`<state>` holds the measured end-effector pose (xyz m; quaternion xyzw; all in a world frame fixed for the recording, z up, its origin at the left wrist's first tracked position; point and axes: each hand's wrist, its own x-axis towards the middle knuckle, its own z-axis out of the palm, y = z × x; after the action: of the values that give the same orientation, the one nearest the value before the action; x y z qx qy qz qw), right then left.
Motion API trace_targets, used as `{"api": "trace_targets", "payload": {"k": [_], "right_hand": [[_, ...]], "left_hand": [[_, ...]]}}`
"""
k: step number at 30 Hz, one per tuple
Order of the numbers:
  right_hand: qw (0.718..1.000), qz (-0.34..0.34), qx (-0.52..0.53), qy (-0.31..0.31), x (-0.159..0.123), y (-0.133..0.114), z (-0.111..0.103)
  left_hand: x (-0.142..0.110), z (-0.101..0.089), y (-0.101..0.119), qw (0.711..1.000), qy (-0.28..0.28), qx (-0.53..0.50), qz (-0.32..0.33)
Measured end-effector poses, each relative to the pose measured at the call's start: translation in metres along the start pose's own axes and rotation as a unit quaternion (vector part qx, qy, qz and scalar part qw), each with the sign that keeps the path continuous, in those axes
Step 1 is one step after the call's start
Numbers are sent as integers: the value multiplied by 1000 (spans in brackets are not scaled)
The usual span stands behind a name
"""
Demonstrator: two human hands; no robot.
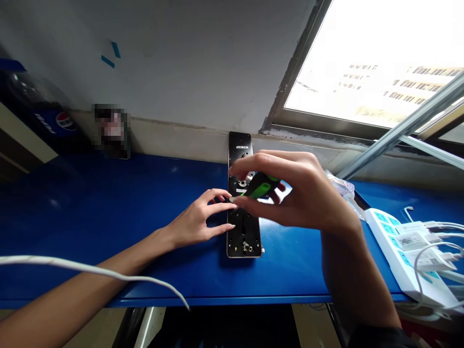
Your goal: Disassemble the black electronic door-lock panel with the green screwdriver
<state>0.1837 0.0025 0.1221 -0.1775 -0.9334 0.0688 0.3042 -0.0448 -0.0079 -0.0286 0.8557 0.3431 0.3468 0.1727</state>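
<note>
Two bare hands work over a long black faceplate (pixel 243 244) with a metal rim, placed about midway along the far edge of a blue table (pixel 108 193). Its long axis runs across the table's width: the near end lies short of the near edge, and the far end meets the wall (pixel 152 72). The left hand (pixel 194 217) is half open, its fingers spread and resting on the plate's left side, gripping nothing. The right hand (pixel 293 193) is curled, pinching a green-and-black screwdriver handle (pixel 263 187) above mid-plate; the tip is hidden. A metal post (pixel 247 247) stands fitted near the near end. A round fitting (pixel 242 182) lies partly behind the fingers; whether it is fastened, and what work remains, cannot be told. A white power strip (pixel 397 249) lies toward the table's right end.
</note>
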Motion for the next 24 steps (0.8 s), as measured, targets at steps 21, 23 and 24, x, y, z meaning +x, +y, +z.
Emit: {"api": "trace_targets", "payload": {"k": [21, 23, 24], "right_hand": [[999, 1, -37, -15, -2, 2, -7], [999, 7, -44, -7, -2, 3, -6], [999, 8, -43, -5, -2, 4, -6]], "left_hand": [[-1, 2, -2, 1000, 10, 3, 9], [-1, 2, -3, 1000, 10, 5, 8], [-1, 2, -3, 1000, 9, 3, 7]]}}
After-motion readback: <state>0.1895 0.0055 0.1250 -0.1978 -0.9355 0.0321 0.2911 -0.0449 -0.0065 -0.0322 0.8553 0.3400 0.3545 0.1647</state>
